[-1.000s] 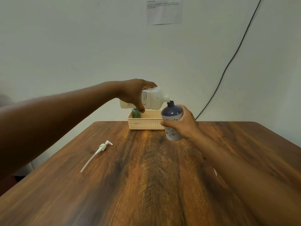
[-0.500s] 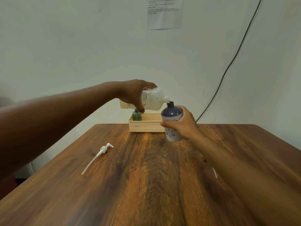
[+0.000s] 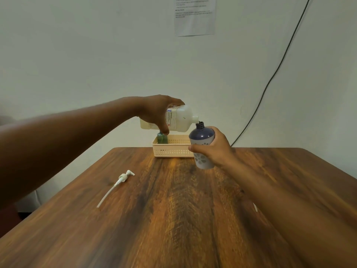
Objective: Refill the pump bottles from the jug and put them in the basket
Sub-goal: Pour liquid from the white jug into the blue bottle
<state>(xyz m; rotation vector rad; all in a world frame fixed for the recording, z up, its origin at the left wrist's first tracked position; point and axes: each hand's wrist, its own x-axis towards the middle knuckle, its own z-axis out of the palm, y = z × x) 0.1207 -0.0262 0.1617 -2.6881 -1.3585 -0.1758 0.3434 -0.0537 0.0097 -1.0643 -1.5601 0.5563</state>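
My left hand (image 3: 156,111) grips a white translucent jug (image 3: 181,118), tipped nearly flat with its spout over the open neck of a dark blue bottle (image 3: 201,136). My right hand (image 3: 212,149) holds that bottle in the air, slightly tilted, above the table. Behind them a cream perforated basket (image 3: 172,149) stands at the table's far edge, with a green bottle (image 3: 161,138) upright in its left end. A white pump head with its long tube (image 3: 120,181) lies loose on the wooden table (image 3: 173,219) at the left.
A white wall stands right behind the table's far edge. A black cable (image 3: 270,82) runs down the wall at the right, and a printed sheet (image 3: 194,15) hangs at the top. A small white item (image 3: 255,206) shows beside my right forearm.
Both hands stay in the same pouring pose with jug and bottle. The view has shifted slightly, so the table and basket sit a little lower in frame.
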